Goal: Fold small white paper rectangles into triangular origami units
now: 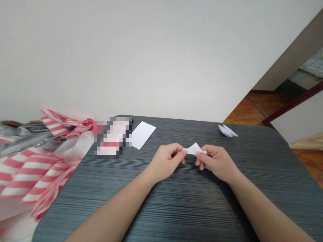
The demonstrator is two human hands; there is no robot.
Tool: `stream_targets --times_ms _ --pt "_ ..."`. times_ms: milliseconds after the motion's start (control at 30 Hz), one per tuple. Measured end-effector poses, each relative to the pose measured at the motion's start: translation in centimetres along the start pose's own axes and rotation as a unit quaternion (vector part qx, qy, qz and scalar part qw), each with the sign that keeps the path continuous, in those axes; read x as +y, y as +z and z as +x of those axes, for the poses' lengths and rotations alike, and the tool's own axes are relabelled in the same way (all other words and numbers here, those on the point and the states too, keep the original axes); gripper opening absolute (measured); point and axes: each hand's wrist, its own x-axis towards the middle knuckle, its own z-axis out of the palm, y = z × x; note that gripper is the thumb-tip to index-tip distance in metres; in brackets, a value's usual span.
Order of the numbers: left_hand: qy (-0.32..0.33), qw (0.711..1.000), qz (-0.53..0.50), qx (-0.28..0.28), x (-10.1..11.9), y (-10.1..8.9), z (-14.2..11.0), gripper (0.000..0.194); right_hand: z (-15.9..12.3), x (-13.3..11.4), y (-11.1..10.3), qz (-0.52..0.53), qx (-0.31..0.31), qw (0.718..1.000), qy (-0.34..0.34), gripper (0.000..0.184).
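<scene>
A small piece of folded white paper is held just above the dark table, with a triangular peak pointing up and away from me. My left hand pinches its left end between thumb and fingers. At the right end, my right hand grips the paper the same way, thumb on top. Beyond my right hand lies a folded white paper shape with pointed ends. To the left of my left hand rests a flat white paper rectangle.
The dark, wood-grained table stands against a pale wall. A blurred-out, phone-like object lies at its left edge. Red-and-white striped bags are piled left of the table. Wooden flooring shows at the right.
</scene>
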Motion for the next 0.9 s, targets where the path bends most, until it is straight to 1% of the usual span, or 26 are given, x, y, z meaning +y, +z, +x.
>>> stream_targets --times_ms 233,433,533,667,767,833,900 --pt "0.011 1.0 0.014 0.01 0.4 -0.2 -0.1 0.029 0.1 -0.2 0.3 0.006 -0.012 1.0 0.008 0.025" --pt "0.007 1.0 0.017 0.021 0.2 -0.2 -0.1 0.03 0.1 0.3 0.1 0.025 -0.007 1.0 -0.004 0.026" --pt "0.012 1.0 0.01 0.013 -0.3 0.0 -0.1 0.026 0.2 0.5 -0.1 0.02 0.0 1.0 -0.013 0.025" --pt "0.033 0.999 0.0 -0.003 -0.4 0.2 -0.1 0.02 0.1 0.3 -0.1 -0.031 -0.013 0.999 -0.036 0.024" --pt "0.05 0.998 0.007 -0.023 -0.2 0.2 -0.1 0.021 0.1 0.1 0.2 -0.057 -0.022 0.997 -0.045 0.024" --pt "0.056 0.998 0.025 -0.023 0.0 0.2 0.0 0.025 0.2 0.4 0.4 -0.059 -0.019 0.997 -0.049 0.018" --pt "0.051 0.998 0.048 -0.004 0.0 0.2 0.0 0.028 0.2 0.9 0.6 -0.034 0.01 0.998 -0.058 0.007"
